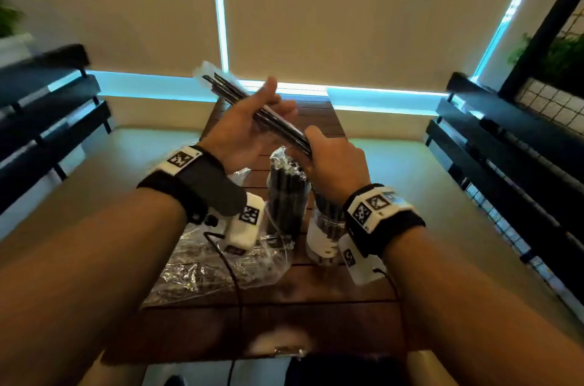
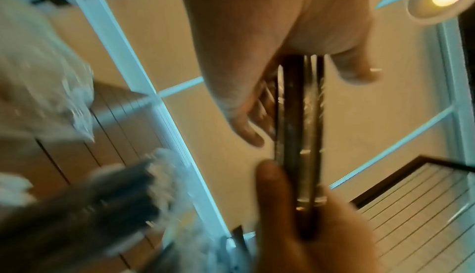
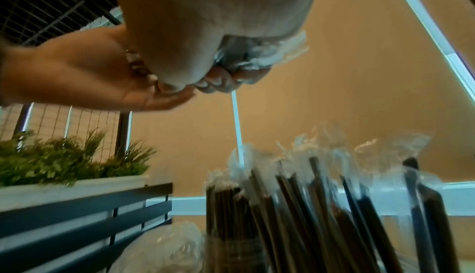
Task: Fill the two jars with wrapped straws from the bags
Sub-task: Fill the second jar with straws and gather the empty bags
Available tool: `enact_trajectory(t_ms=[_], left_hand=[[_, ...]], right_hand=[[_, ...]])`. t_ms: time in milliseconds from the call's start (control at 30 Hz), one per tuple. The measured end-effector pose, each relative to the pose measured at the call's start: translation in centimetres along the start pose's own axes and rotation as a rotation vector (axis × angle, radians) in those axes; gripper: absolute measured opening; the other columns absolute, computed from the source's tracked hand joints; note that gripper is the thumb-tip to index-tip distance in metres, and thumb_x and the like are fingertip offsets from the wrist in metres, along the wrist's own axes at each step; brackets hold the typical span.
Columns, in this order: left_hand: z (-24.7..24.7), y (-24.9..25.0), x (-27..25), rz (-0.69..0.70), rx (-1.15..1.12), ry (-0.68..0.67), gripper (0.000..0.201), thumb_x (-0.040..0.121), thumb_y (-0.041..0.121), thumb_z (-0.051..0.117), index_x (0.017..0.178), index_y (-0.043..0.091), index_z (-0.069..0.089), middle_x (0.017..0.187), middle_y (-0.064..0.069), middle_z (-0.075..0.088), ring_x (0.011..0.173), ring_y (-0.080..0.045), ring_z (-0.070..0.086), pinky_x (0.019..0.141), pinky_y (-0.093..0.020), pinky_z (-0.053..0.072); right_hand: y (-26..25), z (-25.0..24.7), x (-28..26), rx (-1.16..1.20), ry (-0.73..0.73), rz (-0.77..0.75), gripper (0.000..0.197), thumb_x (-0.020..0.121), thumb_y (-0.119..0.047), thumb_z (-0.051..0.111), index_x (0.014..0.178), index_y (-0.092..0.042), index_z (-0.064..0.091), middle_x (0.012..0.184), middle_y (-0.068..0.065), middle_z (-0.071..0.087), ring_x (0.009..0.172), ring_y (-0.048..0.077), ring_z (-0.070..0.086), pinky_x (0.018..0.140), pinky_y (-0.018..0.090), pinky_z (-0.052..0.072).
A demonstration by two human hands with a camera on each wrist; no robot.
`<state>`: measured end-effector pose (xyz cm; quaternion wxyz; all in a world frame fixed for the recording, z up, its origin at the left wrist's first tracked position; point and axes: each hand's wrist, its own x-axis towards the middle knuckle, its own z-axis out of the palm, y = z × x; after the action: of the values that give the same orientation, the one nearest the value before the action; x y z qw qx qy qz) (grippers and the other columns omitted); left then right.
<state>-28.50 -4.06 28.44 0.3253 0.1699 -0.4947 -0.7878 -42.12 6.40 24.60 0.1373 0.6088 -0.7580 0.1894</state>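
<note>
- The bench (image 1: pixel 319 291), brown slatted wood, runs up the centre of the head view from the lower edge to the window line.
- Clear plastic bags (image 1: pixel 202 268) lie crumpled on the bench at lower centre-left, just beside the jars.
- Two jars stand on the bench at centre: the left jar (image 1: pixel 286 205) is packed with dark wrapped straws; the right jar (image 1: pixel 325 234), with a white label, stands just beside it and is partly hidden behind the right wrist.
- The left hand (image 1: pixel 243 129) is raised above the jars at centre, palm up. Its fingers are loosely extended under a bundle of wrapped straws (image 1: pixel 252 107), with the thumb up beside it.
- The right hand (image 1: pixel 335 161) is at centre-right, above the right jar. Its fingers are clenched around the lower end of the bundle; the right wrist view shows crinkled wrapper ends gathered in the grip.
- The bundle slants from upper left to lower right, held clear of both jars.
- A planter with green foliage (image 3: pixel 64 161) sits at left in the right wrist view.
</note>
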Motion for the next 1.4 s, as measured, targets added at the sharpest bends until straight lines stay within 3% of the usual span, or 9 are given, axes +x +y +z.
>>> enact_trajectory(t_ms=[133, 233, 367, 600, 733, 867, 967, 1167, 1400], left_hand=[[3.8, 0.7, 1.2, 0.119, -0.21, 0.251, 0.04, 0.092, 0.04, 0.064, 0.066, 0.019, 0.043, 0.051, 0.004, 0.036, 0.047, -0.01, 0.049, 0.069, -0.029, 0.053], [5.5, 1.8, 1.3, 0.284, -0.124, 0.27, 0.036, 0.093, 0.03, 0.066, 0.068, 0.021, 0.042, 0.048, 0.005, 0.027, 0.041, -0.011, 0.029, 0.051, -0.027, 0.04], [7.3, 3.7, 1.1, 0.4, -0.125, 0.165, 0.041, 0.094, 0.025, 0.064, 0.063, 0.022, 0.037, 0.046, 0.005, 0.025, 0.04, -0.012, 0.025, 0.049, -0.025, 0.038], [9.3, 2.1, 1.4, 0.527, 0.002, 0.067, 0.045, 0.091, 0.012, 0.067, 0.059, 0.02, 0.037, 0.043, 0.005, 0.031, 0.04, -0.014, 0.031, 0.054, -0.027, 0.043], [9.8, 0.5, 1.8, 0.541, 0.125, 0.031, 0.046, 0.091, 0.009, 0.067, 0.057, 0.02, 0.038, 0.041, 0.006, 0.033, 0.037, -0.014, 0.032, 0.053, -0.027, 0.043], [8.4, 0.1, 2.6, 0.555, 0.262, 0.058, 0.048, 0.092, 0.013, 0.067, 0.054, 0.022, 0.039, 0.044, 0.008, 0.032, 0.038, -0.012, 0.032, 0.049, -0.028, 0.041], [6.6, -1.4, 3.1, 0.543, 0.419, 0.108, 0.049, 0.09, 0.019, 0.069, 0.05, 0.023, 0.04, 0.042, 0.01, 0.034, 0.036, -0.012, 0.036, 0.052, -0.032, 0.041], [5.5, -7.0, 4.6, 0.482, 0.507, 0.174, 0.045, 0.09, 0.023, 0.069, 0.054, 0.018, 0.042, 0.041, 0.01, 0.038, 0.037, -0.011, 0.042, 0.054, -0.042, 0.049], [6.9, -10.5, 7.3, 0.404, 0.363, 0.316, 0.043, 0.086, 0.025, 0.074, 0.056, 0.02, 0.043, 0.045, 0.011, 0.04, 0.044, -0.013, 0.046, 0.055, -0.028, 0.051]], right_hand=[[-0.3, 0.9, -0.8, 0.157, 0.025, -0.011, 0.037, 0.096, -0.059, 0.044, 0.1, -0.022, 0.041, 0.077, -0.007, 0.058, 0.069, 0.025, 0.062, 0.058, 0.035, 0.045], [0.3, 0.3, -1.4, 0.543, 0.084, 0.026, 0.045, 0.091, -0.068, 0.041, 0.099, -0.024, 0.049, 0.081, -0.011, 0.058, 0.07, 0.008, 0.059, 0.063, 0.028, 0.048], [1.6, -0.9, -1.2, 1.169, 0.065, 0.349, 0.064, 0.092, -0.074, 0.025, 0.11, -0.023, 0.06, 0.108, 0.001, 0.067, 0.1, 0.015, 0.067, 0.091, 0.042, 0.054], [2.3, -2.7, -0.8, 1.913, -0.016, 0.594, 0.083, 0.092, -0.073, 0.03, 0.131, -0.005, 0.058, 0.121, 0.021, 0.064, 0.106, 0.029, 0.066, 0.098, 0.042, 0.053], [2.5, -1.6, -1.2, 1.814, -0.034, 0.632, 0.078, 0.093, -0.072, 0.026, 0.128, -0.01, 0.058, 0.116, 0.017, 0.065, 0.107, 0.029, 0.067, 0.096, 0.043, 0.054], [3.8, -0.9, -2.2, 1.172, 0.195, 0.418, 0.042, 0.095, -0.054, 0.042, 0.123, -0.026, 0.054, 0.118, -0.002, 0.061, 0.11, 0.011, 0.059, 0.09, 0.025, 0.047], [6.7, 0.5, -4.0, 0.932, 0.181, 0.356, 0.072, 0.074, -0.038, 0.064, 0.139, -0.035, 0.032, 0.137, -0.001, 0.043, 0.125, 0.011, 0.045, 0.087, 0.007, 0.036], [9.4, 7.4, -7.3, 0.786, -0.181, 0.487, 0.151, 0.042, -0.072, 0.087, 0.151, -0.044, -0.015, 0.163, -0.003, 0.018, 0.145, 0.02, 0.03, 0.117, 0.052, 0.03], [9.1, 10.6, -6.4, 0.808, -0.099, 0.455, 0.105, 0.051, -0.056, 0.091, 0.136, -0.041, 0.031, 0.13, -0.015, 0.058, 0.114, 0.004, 0.06, 0.095, 0.026, 0.052]])
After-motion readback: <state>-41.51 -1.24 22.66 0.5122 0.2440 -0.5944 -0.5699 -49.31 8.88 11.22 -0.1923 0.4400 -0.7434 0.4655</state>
